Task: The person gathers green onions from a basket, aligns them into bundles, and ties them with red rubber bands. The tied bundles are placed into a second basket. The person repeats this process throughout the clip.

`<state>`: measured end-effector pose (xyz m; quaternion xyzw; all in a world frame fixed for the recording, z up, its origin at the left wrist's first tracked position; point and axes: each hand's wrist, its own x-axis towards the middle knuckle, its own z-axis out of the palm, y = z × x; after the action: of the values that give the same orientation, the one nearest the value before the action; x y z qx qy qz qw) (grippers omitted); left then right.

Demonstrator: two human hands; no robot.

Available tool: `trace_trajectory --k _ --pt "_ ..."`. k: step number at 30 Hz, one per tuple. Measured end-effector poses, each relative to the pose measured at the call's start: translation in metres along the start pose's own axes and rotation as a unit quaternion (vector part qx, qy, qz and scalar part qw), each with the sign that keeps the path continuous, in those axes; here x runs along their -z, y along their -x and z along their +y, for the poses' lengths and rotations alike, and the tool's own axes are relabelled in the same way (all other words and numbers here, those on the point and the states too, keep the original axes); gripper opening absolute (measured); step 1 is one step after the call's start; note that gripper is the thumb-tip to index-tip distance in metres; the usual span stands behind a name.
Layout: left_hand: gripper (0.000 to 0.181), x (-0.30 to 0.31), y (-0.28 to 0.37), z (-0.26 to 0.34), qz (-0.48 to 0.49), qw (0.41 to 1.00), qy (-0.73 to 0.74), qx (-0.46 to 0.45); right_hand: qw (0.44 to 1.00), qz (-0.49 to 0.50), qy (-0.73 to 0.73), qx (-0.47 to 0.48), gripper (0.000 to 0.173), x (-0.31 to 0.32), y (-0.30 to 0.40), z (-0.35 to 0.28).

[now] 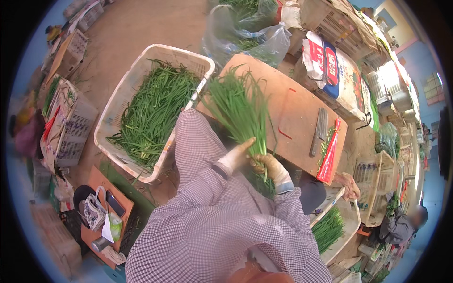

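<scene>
Both my hands wear soiled light gloves. My right hand [266, 166] grips the pale stem ends of a bunch of long green leafy stalks [244, 109], perhaps garlic chives. Against the bunch's left side rests my left hand [238, 155], fingers extended; whether it grips any stalks is unclear. The leaf tips fan out, slightly blurred, over a wooden board [283, 85]. On that board lie a cleaver [319, 131] and a bundle of red ties [330, 152] with green scraps beside them. A white plastic crate [155, 53] at the left holds a heap of loose green stalks [159, 109].
Plastic bags of greens [247, 39] stand beyond the board. A printed sack [336, 70] lies at its right. Another crate [354, 221] holds neat green stalks [329, 230]. A small wooden table [92, 177] at lower left bears a phone and a bag. A person [398, 226] sits far right.
</scene>
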<state>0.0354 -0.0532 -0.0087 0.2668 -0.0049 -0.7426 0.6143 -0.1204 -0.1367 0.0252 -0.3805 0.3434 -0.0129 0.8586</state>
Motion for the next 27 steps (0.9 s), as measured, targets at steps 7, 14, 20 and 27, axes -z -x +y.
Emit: trace_trajectory --k 7,14,20,27 --pt "0.045 0.009 -0.006 -0.029 -0.059 0.996 0.067 -0.003 0.996 -0.032 0.060 -0.059 0.034 -0.012 0.031 -0.003" --pt "0.039 0.003 -0.003 -0.032 0.024 0.997 0.075 0.000 0.767 0.354 0.522 0.119 0.032 -0.008 -0.005 -0.041" --pt "0.039 0.007 -0.006 -0.039 0.040 0.995 0.084 -0.025 0.788 0.396 0.428 0.200 0.009 0.029 -0.044 0.016" --pt "0.050 0.014 -0.013 -0.041 0.038 0.994 0.008 -0.101 0.774 0.400 0.412 0.266 0.019 -0.032 -0.039 -0.002"
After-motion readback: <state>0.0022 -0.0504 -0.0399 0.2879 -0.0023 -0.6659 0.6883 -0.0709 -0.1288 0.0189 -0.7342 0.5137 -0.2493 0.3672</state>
